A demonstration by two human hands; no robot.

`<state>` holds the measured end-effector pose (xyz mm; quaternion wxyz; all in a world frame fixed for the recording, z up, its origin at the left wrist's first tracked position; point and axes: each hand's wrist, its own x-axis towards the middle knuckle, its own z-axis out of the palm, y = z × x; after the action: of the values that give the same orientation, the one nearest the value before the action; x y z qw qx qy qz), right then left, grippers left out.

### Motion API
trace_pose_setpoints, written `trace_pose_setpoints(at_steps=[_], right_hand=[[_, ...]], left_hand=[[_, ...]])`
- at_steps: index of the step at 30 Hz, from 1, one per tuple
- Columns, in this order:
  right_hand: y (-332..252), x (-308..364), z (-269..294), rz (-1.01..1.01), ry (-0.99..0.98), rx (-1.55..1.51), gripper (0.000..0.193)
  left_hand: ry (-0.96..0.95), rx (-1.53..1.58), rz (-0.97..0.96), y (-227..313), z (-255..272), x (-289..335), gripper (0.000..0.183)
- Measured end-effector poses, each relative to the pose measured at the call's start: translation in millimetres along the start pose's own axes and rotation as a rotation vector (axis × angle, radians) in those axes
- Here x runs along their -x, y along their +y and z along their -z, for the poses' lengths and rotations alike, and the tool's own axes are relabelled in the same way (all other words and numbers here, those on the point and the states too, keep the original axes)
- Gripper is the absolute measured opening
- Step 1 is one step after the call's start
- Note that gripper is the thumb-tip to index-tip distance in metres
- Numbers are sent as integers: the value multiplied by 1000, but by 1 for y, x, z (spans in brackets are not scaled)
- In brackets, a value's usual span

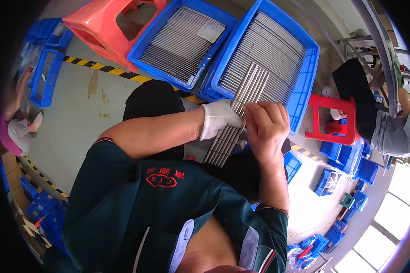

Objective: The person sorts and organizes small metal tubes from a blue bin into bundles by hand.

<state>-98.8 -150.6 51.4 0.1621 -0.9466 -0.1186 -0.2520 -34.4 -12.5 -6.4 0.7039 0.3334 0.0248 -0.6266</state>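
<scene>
My left hand [217, 119], in a white glove, is closed around a flat row of metal rods [255, 84]. The rods lie side by side and slant from over a blue crate down toward my lap. My bare right hand [269, 127] meets the right edge of the row, thumb and fingers pinched together. Whatever those fingertips hold is hidden. Just beyond, the right blue crate [310, 48] holds many similar metal rods [271, 52] in tight rows. The left blue crate [139, 50] also holds rods [175, 41], with a white paper slip [212, 31] on top.
An orange-red plastic stool [95, 29] stands left of the crates, a red stool [312, 117] to their right. Black-and-yellow tape [111, 69] crosses the floor. A person in a grey shirt [392, 134] is at the far right, another person [20, 132] at the far left. Blue bins [45, 77] line both sides.
</scene>
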Motion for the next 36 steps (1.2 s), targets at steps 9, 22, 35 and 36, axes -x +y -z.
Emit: trace_pose_setpoints(at_steps=[9, 22, 35, 36], right_hand=[[3, 2, -6, 11, -22, 26, 16], [1, 4, -3, -260, 34, -308, 11], [4, 3, -4, -78, 36, -133, 14], [4, 3, -6, -70, 19, -123, 14]], left_hand=[[-5, -85, -32, 0, -6, 2, 29], [-11, -4, -17, 0, -2, 1, 29], [-72, -13, -33, 1, -4, 5, 32], [-73, -14, -31, -2, -3, 3, 32]])
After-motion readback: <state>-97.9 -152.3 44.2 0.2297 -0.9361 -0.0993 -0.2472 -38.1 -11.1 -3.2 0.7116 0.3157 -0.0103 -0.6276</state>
